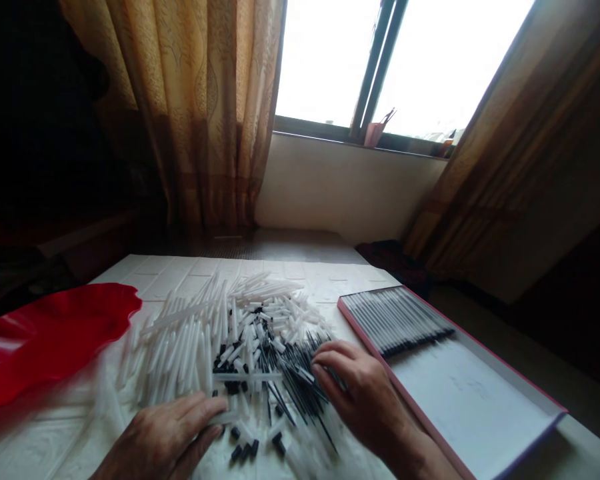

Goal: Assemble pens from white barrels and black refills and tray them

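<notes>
Separating one thin dark rod [293,373] at a time is probably best, with the translucent tube [223,418] held steady, its opening uncovered. The tube is pinched by the left hand [167,430] at 8 o'clock from the rods; the right hand [363,383] is curled beside them at 3 o'clock, its grip unclear. On the table [180,267], one tray [440,373] and one red dish [80,320] are counted; rods, tubes and black caps [246,451] cannot be.
</notes>
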`<state>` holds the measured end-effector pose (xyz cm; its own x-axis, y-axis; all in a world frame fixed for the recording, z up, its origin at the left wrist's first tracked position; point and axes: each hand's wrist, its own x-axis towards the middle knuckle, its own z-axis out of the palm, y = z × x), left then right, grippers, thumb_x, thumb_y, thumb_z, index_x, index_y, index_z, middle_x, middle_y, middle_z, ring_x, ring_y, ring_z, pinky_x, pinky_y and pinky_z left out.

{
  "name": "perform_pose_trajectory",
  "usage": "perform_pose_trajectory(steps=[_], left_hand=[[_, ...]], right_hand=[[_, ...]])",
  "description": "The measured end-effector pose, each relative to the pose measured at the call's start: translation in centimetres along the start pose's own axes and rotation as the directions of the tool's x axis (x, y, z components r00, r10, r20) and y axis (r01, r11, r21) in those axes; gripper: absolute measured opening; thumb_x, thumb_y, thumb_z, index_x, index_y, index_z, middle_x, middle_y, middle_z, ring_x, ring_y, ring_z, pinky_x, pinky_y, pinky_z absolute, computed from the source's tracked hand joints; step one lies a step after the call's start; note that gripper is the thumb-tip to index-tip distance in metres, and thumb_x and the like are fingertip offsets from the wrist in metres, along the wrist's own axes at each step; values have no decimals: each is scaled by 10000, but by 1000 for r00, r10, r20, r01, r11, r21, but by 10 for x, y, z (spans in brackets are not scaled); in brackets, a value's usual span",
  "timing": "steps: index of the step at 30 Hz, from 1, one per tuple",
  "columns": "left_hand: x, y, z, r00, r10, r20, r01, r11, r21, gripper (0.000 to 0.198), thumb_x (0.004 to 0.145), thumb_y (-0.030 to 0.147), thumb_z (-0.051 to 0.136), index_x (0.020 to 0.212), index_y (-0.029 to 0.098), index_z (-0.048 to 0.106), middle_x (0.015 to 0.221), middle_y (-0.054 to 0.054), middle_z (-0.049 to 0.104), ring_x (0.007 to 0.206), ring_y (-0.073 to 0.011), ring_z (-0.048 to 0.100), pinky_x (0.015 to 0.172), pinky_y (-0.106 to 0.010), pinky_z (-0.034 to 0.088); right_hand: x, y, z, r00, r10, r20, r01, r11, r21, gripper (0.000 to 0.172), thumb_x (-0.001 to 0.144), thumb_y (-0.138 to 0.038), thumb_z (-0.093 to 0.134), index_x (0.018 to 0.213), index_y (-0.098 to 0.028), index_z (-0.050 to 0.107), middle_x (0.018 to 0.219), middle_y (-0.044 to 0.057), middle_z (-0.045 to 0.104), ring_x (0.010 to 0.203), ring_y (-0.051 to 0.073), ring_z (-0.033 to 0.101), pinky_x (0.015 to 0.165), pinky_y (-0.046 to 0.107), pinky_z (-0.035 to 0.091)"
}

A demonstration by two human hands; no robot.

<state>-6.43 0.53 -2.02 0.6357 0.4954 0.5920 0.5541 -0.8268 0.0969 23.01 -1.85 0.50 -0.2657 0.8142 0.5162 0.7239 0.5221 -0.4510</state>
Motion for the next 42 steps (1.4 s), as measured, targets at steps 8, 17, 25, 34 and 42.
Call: perform_pose_trajectory(steps=[8,17,25,34,42], left_hand=[[-2,2,3,998,35,-46,-31,995,94,340,1050,436,356,1023,264,648,828,36,802,705,-142,779,633,-158,602],[-7,2,5,997,-1,82,-6,997,83,314,1060,390,321,1066,266,610,845,19,779,705,-158,765,615,-215,595],[-7,4,4,992,-33,124,30,999,25,293,1060,361,326,1077,257,599,846,1,754,725,-162,751,642,-220,580],[4,9,-2,997,17,69,-19,999,26,323,1063,339,311,1030,231,613,789,-5,750,650,-158,742,580,-214,570],[-5,9,2,996,-18,87,21,999,-28,279,1060,284,312,1094,223,582,839,-31,729,691,-182,728,610,-259,567]], right_hand=[[-8,22,-33,905,354,236,-295,921,-254,228,920,-310,537,759,-219,670,704,5,673,653,168,628,616,265,400],[-18,16,-18,819,408,402,-272,895,-354,99,773,-135,613,716,-214,633,741,-2,691,708,177,640,631,257,373],[-18,16,-12,812,422,403,-286,890,-355,103,776,-124,587,733,-214,611,780,13,689,751,196,651,662,274,393],[-20,20,-14,859,357,366,-246,916,-318,129,860,-174,508,761,-218,578,736,26,681,675,200,654,605,291,435],[-18,-3,-17,979,19,201,-64,973,224,262,851,-139,510,980,-257,705,818,29,714,674,158,674,621,240,513]])
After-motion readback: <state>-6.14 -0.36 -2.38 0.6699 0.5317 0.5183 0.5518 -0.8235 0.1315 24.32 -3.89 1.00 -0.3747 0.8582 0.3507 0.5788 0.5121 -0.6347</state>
